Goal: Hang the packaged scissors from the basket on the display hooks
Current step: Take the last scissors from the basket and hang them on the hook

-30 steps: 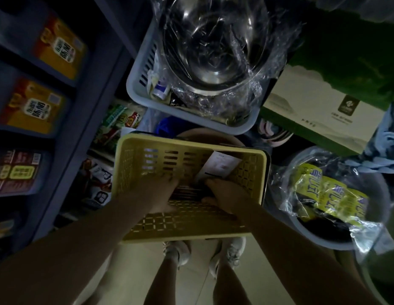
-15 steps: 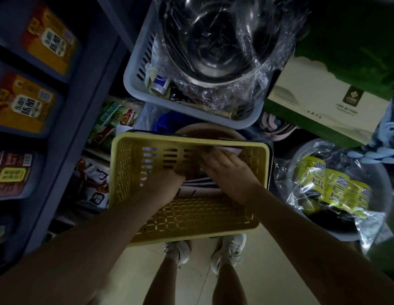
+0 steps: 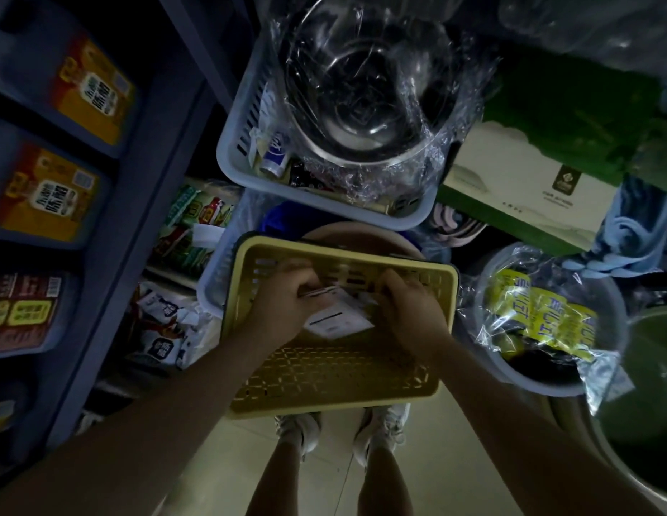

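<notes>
Since half a second ago: both hands drawn together at the middle of the yellow perforated plastic basket (image 3: 335, 370), and a stack of white carded scissor packages (image 3: 337, 316) pulled up between them, where before only card edges showed under the fingers. Left hand (image 3: 283, 310) curled around the stack's 9 o'clock end, fingers folded over the top edge. Right hand (image 3: 410, 310) closed on the 3 o'clock end, thumb side pressing the cards inward. Exact finger contact under the cards hidden by the dim light. Packages still inside the basket, lifted off its lattice floor toward the far wall at 12 o'clock.

Likely step: gathering and squaring a handful of packs before lifting out. To do it well: keep the cards aligned so the hang holes stack at one end, grip firmly from both ends so none slide loose, lift straight up clear of the basket rim, then turn toward the hooks. No display hooks visible from this view, so a look up will be needed first.

Nearby: pale blue slatted plastic crate (image 3: 242, 158) at 12 o'clock holding a film-wrapped steel bowl (image 3: 365, 91); grey basin with yellow packets (image 3: 540, 318) at 3 o'clock; blue shelving (image 3: 138, 173) at 9 o'clock.
</notes>
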Demonstrator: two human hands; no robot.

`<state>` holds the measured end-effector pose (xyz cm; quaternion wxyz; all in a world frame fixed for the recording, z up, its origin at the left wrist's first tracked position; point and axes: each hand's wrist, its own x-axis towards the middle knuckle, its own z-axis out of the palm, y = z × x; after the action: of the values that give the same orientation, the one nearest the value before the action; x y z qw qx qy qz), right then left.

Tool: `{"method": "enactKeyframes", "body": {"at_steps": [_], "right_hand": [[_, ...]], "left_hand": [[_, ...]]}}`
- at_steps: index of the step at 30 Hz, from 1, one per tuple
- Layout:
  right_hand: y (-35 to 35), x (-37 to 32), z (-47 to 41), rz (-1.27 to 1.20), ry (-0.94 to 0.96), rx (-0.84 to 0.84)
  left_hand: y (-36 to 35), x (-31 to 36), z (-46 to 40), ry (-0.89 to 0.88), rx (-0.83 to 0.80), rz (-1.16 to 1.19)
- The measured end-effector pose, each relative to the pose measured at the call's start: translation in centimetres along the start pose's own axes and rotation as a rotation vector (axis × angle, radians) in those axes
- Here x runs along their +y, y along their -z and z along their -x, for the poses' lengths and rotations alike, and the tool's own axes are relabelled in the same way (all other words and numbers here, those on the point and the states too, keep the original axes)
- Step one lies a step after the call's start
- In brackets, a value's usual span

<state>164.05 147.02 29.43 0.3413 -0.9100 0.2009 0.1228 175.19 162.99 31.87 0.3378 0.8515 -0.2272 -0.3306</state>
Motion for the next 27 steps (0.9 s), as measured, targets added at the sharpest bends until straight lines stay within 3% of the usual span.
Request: {"method": "enactKeyframes", "body": {"at_steps": [3,7,13,17,21,23,25,27], "right_hand": [[0.1,1.3,1.2,-0.373,-0.085,-0.005],[2.6,1.5,3.2,-0.520,-0.058,0.051],[8.8,-1.5,7.3,-0.742,-0.189,-0.035],[14.7,-6.9,9.7,-0.525,-0.065,-0.260],[18.4,-12.3,11.3,-0.567,-0.037,0.015],[20.4,-15.2,12.1,-0.498,-0.041,0.222],[21.9,-18.4,12.6,-0.373,-0.082,0.477],[22.9,-22.0,12.9,-0.265,-0.094,0.668]], "left_hand": [[-0.1,0.1,0.0,-0.028,-0.073,0.066],[1.1,2.9,1.4,-0.088,-0.153,0.140],[4.3,9.8,3.5,-0.298,-0.034,0.117],[7.9,16.1,5.0,-0.462,0.044,0.077],[12.8,23.1,6.9,-0.665,0.115,0.009],[14.9,25.3,8.0,-0.747,0.260,-0.062],[16.2,26.3,9.4,-0.661,0.461,-0.049],[16.9,26.5,11.8,-0.456,0.349,0.214]]}}
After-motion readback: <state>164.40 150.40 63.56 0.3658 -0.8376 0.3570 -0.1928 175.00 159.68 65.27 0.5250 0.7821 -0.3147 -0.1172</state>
